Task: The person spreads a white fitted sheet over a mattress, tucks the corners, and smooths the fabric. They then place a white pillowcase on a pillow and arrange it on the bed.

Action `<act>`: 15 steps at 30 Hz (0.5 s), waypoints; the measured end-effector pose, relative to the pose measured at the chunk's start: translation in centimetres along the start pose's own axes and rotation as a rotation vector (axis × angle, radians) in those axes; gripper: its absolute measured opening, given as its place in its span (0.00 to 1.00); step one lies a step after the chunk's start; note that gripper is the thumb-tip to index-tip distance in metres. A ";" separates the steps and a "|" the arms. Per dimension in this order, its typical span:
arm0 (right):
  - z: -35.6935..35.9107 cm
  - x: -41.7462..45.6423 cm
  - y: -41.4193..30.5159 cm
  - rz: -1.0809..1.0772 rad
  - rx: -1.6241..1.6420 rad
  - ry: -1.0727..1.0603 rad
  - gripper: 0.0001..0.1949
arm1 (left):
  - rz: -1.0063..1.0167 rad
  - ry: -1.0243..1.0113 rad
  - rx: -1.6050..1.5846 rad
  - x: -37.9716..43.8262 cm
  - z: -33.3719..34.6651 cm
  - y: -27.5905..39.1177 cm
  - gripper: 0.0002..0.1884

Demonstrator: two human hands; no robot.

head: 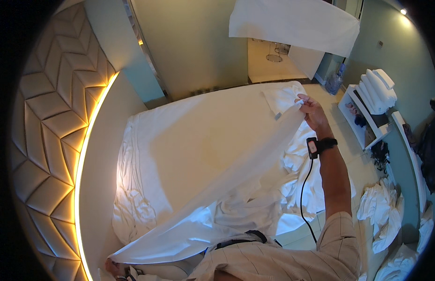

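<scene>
A white bed sheet [210, 189] is stretched diagonally between my two hands over the near side of the bed. Up at the far right corner, my right hand [312, 112] pinches one edge of it between thumb and fingers; a black strap with a small device circles that wrist. Down at the lower left, my left hand [115, 268] grips another corner, partly cut off by the picture's rim. Beneath lies the white-covered mattress [199, 140], its cover bunched toward the headboard end. A small grey tag [278, 116] shows on the cloth near my right hand.
A padded, lit headboard wall [62, 119] curves along the left. Folded white towels [377, 91] sit on a low white shelf [358, 117] at right. Crumpled white linen [380, 212] lies on the floor. A clear plastic bottle [334, 82] stands beyond the bed's far corner.
</scene>
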State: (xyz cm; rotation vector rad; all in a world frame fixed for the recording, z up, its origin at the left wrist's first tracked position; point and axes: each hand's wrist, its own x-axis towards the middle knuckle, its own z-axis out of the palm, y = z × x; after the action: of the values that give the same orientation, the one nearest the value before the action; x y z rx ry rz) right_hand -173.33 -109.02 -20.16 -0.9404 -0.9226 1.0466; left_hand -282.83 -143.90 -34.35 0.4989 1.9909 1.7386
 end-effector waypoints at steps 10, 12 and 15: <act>-9.8 -0.2 0.6 -0.126 -0.441 0.345 0.18 | 0.093 -0.022 0.044 -4.0 6.0 3.7 0.07; -12.2 0.0 -0.4 -0.229 -0.541 0.406 0.16 | 0.135 -0.022 -0.038 -5.2 10.2 5.3 0.07; -14.5 1.0 -1.0 -0.319 -0.928 0.490 0.15 | 0.216 -0.136 0.125 -5.2 11.1 10.1 0.11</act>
State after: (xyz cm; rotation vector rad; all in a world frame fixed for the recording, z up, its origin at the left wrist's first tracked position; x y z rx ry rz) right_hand -159.33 -110.89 -23.70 -1.6461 -1.0917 0.0411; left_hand -272.58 -136.17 -25.07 0.8796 2.0184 1.6575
